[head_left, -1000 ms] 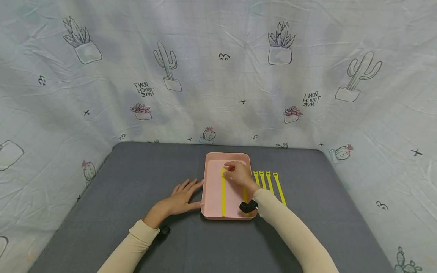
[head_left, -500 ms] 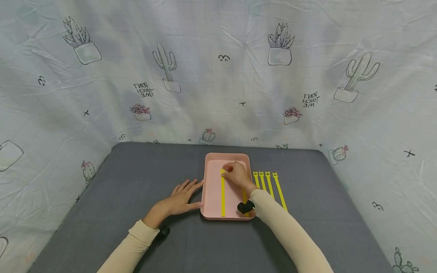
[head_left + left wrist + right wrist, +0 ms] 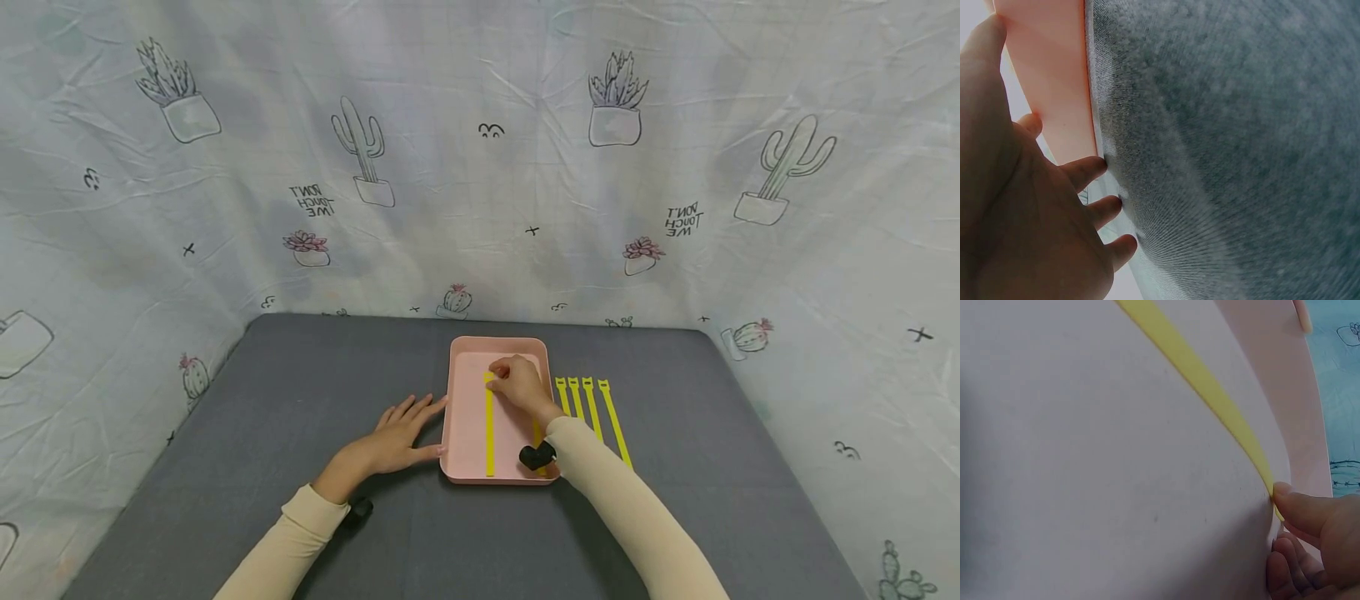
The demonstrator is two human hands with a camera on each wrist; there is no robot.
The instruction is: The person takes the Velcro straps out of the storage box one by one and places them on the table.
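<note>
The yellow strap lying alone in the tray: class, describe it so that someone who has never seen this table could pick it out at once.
On the grey table stands a pink tray, with the left hand flat at its left side. Inside the tray lies one long yellow strap, its far end touched by the right hand. Unlike the four yellow straps side by side on the table, right of the tray, it lies inside.

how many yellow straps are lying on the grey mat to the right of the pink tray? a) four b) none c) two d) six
a: in the head view four yellow straps lie side by side on the grey mat, just right of the pink tray; others lie inside the tray, where the right hand pinches the end of one.
</note>
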